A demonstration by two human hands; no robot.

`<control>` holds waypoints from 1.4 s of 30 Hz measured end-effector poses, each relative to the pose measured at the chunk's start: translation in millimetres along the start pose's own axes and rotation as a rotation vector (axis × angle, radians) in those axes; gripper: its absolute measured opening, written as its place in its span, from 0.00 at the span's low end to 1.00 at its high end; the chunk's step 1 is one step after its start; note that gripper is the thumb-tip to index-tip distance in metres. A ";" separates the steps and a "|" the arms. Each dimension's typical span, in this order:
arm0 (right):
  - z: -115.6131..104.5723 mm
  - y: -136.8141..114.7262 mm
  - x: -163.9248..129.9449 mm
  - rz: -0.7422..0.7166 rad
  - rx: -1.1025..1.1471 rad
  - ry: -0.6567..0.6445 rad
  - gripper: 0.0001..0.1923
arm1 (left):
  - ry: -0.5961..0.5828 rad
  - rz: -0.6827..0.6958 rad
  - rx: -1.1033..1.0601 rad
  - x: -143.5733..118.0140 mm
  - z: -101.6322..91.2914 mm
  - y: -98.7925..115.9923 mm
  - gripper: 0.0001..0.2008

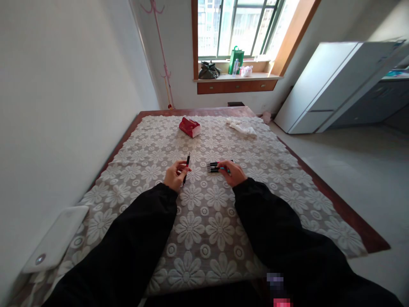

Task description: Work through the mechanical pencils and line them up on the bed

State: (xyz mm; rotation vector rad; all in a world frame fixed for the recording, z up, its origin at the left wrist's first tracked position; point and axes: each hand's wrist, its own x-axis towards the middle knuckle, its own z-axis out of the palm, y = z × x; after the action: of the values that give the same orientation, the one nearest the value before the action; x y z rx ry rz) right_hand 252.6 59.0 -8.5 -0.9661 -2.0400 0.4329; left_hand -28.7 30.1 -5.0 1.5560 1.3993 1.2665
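The left hand point(175, 175) is gripping one dark pen point(186, 168), tilted upright above the lace tablecloth point(204, 221). The right hand point(232, 172) is clasping a bundle of pens point(214, 166) lying on the cloth. A red box point(189, 127) is sitting well beyond.

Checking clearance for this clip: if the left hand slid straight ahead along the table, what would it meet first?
Probably the red tissue box far ahead. The left hand, holding a black and red pen, points up the lace tablecloth; the cloth between looks free, though depth is uncertain.
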 end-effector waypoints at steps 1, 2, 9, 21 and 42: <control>0.5 1.3 0.3 0.072 0.118 0.038 0.09 | 0.006 0.008 -0.003 0.2 0.0 0.0 0.19; 0.9 2.8 0.7 0.123 0.229 0.063 0.12 | -0.001 0.014 -0.007 0.4 0.0 0.1 0.19; -4.7 5.5 -0.7 0.148 0.240 0.119 0.16 | -0.002 0.032 0.004 1.6 0.8 -0.3 0.19; -2.0 10.5 0.2 -0.084 -0.472 -0.205 0.10 | -0.022 0.071 0.069 1.2 1.2 -2.3 0.18; 0.9 13.2 -0.2 -0.138 -0.445 -0.278 0.10 | -0.026 0.203 0.078 -8.1 0.5 3.0 0.17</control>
State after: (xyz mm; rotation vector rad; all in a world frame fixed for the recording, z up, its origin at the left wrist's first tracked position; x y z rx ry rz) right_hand 258.3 67.4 -17.0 -1.0584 -2.5025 0.0349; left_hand -26.9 21.7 -4.1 1.7987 1.3138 1.3178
